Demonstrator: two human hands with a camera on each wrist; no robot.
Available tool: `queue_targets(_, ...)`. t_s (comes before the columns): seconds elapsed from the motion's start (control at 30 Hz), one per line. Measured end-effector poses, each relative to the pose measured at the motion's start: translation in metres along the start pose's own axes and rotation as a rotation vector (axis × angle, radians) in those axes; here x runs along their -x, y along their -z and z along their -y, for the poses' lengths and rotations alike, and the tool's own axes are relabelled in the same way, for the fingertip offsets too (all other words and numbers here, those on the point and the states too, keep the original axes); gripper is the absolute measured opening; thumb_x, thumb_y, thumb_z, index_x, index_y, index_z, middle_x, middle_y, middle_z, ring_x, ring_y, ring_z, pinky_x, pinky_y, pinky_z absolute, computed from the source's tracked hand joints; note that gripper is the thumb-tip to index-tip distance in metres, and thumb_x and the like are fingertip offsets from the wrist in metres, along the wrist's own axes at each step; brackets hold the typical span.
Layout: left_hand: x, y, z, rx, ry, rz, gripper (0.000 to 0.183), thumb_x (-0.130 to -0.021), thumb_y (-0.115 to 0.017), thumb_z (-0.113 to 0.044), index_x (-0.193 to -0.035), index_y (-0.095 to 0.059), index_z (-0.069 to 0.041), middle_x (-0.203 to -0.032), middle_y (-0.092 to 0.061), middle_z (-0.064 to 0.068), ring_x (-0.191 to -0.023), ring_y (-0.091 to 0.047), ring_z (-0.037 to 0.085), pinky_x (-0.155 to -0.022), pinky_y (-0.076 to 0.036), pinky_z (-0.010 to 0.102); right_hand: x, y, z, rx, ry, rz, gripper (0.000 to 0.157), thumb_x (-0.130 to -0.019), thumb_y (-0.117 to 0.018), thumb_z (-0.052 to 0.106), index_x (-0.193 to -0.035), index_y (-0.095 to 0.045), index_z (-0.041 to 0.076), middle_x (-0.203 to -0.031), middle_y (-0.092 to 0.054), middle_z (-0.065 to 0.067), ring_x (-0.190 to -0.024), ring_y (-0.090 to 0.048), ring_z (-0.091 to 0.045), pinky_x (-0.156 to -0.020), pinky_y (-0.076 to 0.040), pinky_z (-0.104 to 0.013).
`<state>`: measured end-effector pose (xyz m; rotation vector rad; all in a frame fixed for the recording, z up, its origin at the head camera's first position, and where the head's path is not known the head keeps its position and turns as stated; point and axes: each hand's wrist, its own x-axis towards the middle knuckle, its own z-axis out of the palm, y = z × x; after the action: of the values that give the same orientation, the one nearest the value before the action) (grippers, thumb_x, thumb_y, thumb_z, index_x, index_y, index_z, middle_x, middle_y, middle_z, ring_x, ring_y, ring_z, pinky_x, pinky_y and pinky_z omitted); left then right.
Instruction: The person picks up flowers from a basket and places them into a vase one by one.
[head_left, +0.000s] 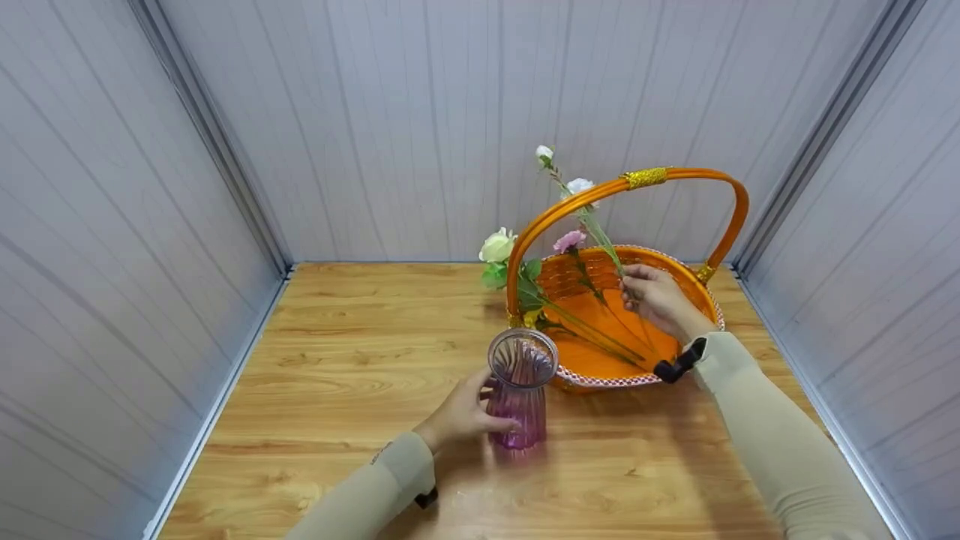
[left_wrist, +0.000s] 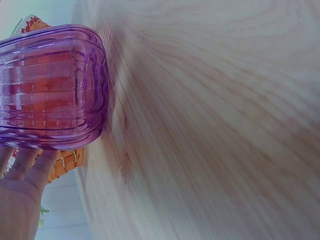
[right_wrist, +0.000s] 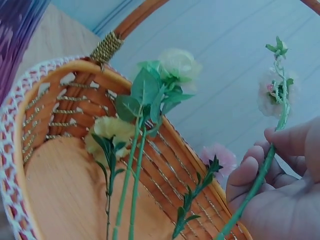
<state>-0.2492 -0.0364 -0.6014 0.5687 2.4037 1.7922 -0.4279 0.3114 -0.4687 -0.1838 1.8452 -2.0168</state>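
A ribbed glass vase, clear above and pink-purple toward the base, stands upright on the wooden table. My left hand grips its lower left side, thumb across the front. Over the orange woven basket, my right hand pinches the green stem of a white flower with a smaller bud above it. Inside the basket lie a cream rose, its bloom past the left rim, a pink carnation and a yellow flower.
The basket's tall arched handle, wrapped in gold at the top, rises around the flowers. Its front rim sits close to the vase's right side. Grey panel walls enclose the wooden table at the back and both sides.
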Motion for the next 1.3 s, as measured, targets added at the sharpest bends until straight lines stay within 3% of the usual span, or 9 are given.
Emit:
queue_targets(0.27,0.0,0.001,0.0,-0.01,-0.001,-0.004,0.096,-0.075,-0.1,-0.018,-0.157,-0.053,-0.025,-0.149,-0.065,0.002,-0.138,-0.062,0.029,-0.119,-0.054,0.055,0.006,-0.007,-0.002,-0.075,0.001,0.023,0.015,-0.117,-0.044,0.01,-0.121,-0.058,0.01,-0.099,-0.059,0.001,-0.081,-0.055,-0.013,-0.074,-0.053,-0.024)
queue_targets(0.53,-0.001,0.0,0.001,-0.017,-0.008,-0.002,0.096,-0.074,-0.1,-0.02,-0.157,-0.052,-0.025,-0.149,-0.064,0.002,-0.137,-0.062,0.029,-0.118,-0.055,0.054,0.012,-0.012,-0.008,-0.029,0.039,0.028,0.015,-0.115,-0.052,0.01,-0.118,-0.066,0.012,-0.099,-0.065,0.003,-0.089,-0.062,-0.012,-0.079,-0.059,-0.027)
queue_targets(0.67,0.0,-0.001,0.001,-0.015,-0.004,-0.002,0.094,-0.074,-0.1,-0.019,-0.156,-0.054,-0.025,-0.148,-0.065,0.001,-0.136,-0.062,0.027,-0.117,-0.055,0.055,0.014,-0.011,-0.013,-0.063,0.069,0.041,0.016,-0.113,-0.054,0.006,-0.112,-0.067,0.014,-0.098,-0.069,0.005,-0.09,-0.065,-0.01,-0.08,-0.057,-0.027)
queue_targets(0.9,0.0,0.0,0.0,-0.016,-0.021,-0.006,0.093,-0.074,-0.1,-0.016,-0.155,-0.054,-0.019,-0.147,-0.064,0.006,-0.132,-0.063,0.028,-0.116,-0.056,0.054,0.018,-0.01,-0.022,-0.063,0.113,0.092,0.012,-0.11,-0.055,-0.002,-0.11,-0.063,0.006,-0.091,-0.074,0.0,-0.08,-0.068,-0.013,-0.076,-0.061,-0.027)
queue_targets(1.1,0.0,0.0,0.0,-0.024,-0.008,-0.005,0.097,-0.074,-0.1,-0.019,-0.158,-0.052,-0.023,-0.149,-0.063,0.003,-0.133,-0.063,0.027,-0.117,-0.055,0.053,0.021,-0.01,-0.029,-0.063,0.103,0.153,0.012,-0.107,-0.06,-0.004,-0.102,-0.064,0.006,-0.088,-0.077,-0.003,-0.078,-0.074,-0.016,-0.079,-0.067,-0.03)
queue_targets(1.3,0.0,0.0,0.001,-0.012,-0.005,-0.005,0.097,-0.074,-0.1,-0.018,-0.158,-0.052,-0.025,-0.149,-0.064,0.002,-0.134,-0.063,0.028,-0.117,-0.055,0.056,0.023,-0.009,-0.034,-0.022,0.084,0.161,0.013,-0.106,-0.061,-0.005,-0.102,-0.065,0.007,-0.087,-0.079,-0.005,-0.077,-0.076,-0.017,-0.079,-0.069,-0.031)
